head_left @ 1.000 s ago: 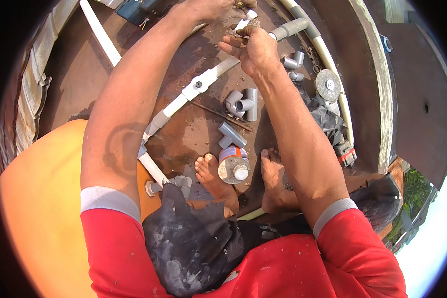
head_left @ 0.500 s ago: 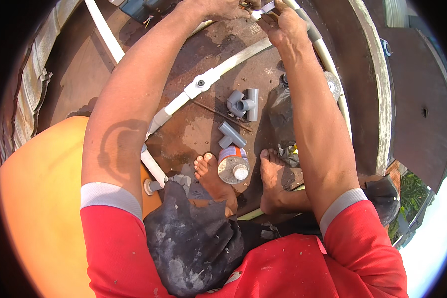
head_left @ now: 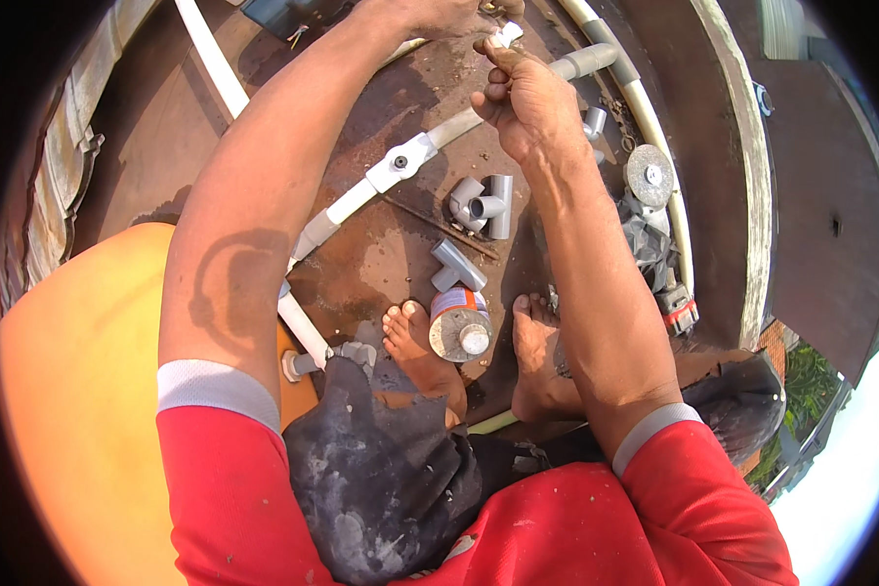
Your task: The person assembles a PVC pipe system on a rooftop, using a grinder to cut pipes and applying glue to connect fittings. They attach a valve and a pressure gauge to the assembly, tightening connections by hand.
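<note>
Both arms stretch forward to the top edge of the view. My left hand (head_left: pixel 451 16) is closed, its fingers pinched together, and the edge partly cuts it off; what it grips is hard to make out. Just below and to the right, my right hand (head_left: pixel 535 105) has its fingers curled, thumb and forefinger at a small white strip (head_left: pixel 507 35) that looks like tape. The strip lies between the two hands. Beneath them runs a whitish pipe (head_left: pixel 352 201) with a white tee (head_left: pixel 400 163) in it. Grey pipe fittings (head_left: pixel 498 206) and a grey tee (head_left: pixel 455 266) lie closer to my feet.
A can (head_left: pixel 460 327) with a white cap stands between my bare feet. Right of my right arm are a grey disc (head_left: pixel 649 176), a black plastic bag (head_left: pixel 647 239) and a curved pipe (head_left: pixel 672 186). An orange rounded surface (head_left: pixel 88 361) fills the left; a blue-grey box (head_left: pixel 278 12) sits far off.
My right hand has moved left and nearer to me, its fingers curling more. The white strip, stretched out between the hands before, now shows as a short piece. My left hand stays nearly in place.
</note>
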Demonstrator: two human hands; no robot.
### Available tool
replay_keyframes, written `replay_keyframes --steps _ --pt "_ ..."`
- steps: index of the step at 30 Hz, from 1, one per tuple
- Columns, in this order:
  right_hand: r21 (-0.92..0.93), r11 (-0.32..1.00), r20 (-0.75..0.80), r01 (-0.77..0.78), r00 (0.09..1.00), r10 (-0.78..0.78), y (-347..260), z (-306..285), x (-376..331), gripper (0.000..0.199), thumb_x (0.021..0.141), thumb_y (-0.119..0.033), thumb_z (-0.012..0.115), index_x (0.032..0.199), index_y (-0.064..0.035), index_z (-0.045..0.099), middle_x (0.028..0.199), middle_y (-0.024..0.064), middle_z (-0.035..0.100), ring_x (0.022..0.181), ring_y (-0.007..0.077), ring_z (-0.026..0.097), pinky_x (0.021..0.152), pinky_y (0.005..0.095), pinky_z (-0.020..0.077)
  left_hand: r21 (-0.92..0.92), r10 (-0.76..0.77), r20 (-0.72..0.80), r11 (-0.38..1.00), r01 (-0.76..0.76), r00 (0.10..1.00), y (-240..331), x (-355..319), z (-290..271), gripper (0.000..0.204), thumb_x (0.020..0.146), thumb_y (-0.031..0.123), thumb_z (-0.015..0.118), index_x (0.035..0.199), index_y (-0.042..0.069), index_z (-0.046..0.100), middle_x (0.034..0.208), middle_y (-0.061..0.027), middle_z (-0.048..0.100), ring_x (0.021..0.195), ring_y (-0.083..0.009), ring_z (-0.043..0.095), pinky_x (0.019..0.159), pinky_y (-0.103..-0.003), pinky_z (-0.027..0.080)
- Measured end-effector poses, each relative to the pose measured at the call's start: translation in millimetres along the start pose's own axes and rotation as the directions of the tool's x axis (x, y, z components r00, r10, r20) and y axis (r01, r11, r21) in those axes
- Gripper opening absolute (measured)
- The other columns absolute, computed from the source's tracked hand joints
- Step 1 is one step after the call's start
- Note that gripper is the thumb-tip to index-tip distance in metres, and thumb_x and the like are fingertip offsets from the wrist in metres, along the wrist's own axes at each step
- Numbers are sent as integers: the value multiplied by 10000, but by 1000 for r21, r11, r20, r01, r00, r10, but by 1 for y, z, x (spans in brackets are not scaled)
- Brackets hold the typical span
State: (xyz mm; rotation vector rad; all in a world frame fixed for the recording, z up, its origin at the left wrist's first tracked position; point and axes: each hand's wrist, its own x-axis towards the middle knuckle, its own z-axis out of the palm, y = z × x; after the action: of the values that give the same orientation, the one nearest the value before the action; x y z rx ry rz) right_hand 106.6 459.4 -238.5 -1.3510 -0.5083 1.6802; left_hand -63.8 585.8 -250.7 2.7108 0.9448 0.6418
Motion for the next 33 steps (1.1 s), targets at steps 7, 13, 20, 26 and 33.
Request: replay_keyframes --steps 7,13,20,26,33 --pt "180 969 -127 168 981 -147 -41 -26 84 186 1061 -321 740 1026 -147 683 802 -18 633 689 163 589 661 338 517 -51 -45 -46 998 42 998 8 10 6 310 771 187 889 1050 132 764 1095 -111 706 1144 -365 607 1015 -518 511" --pt "119 976 -159 183 974 -164 -5 -24 99 250 1093 -251 696 1172 -17 661 879 55 612 789 209 664 811 411 631 -38 -3 -37 999 1 999 7 4 7 291 796 225 876 1061 164 775 1086 -102 701 1145 -364 606 1020 -520 507" --pt "214 977 -90 8 996 12 9 -4 43 251 1127 -44 434 1266 137 538 1194 233 561 1045 356 727 991 533 716 -22 6 -16 1000 -6 1000 4 4 5 244 816 290 866 1020 166 814 1072 -110 683 1147 -365 594 1030 -527 498" --pt "81 997 -3 -2 1000 3 -5 -4 4 193 1044 -121 732 1121 56 728 842 19 544 680 120 532 630 345 550 -12 -38 21 999 39 999 -4 -1 6 288 813 313 878 1039 147 815 1101 -103 684 1182 -359 582 1050 -528 487" --pt "341 940 204 -18 977 -56 -38 -74 120 224 1069 -340 724 1093 -119 698 906 51 681 794 214 648 684 365 554 -36 -61 41 997 62 997 9 15 6 343 804 324 895 1088 150 814 1124 -95 694 1188 -357 580 1053 -528 484"
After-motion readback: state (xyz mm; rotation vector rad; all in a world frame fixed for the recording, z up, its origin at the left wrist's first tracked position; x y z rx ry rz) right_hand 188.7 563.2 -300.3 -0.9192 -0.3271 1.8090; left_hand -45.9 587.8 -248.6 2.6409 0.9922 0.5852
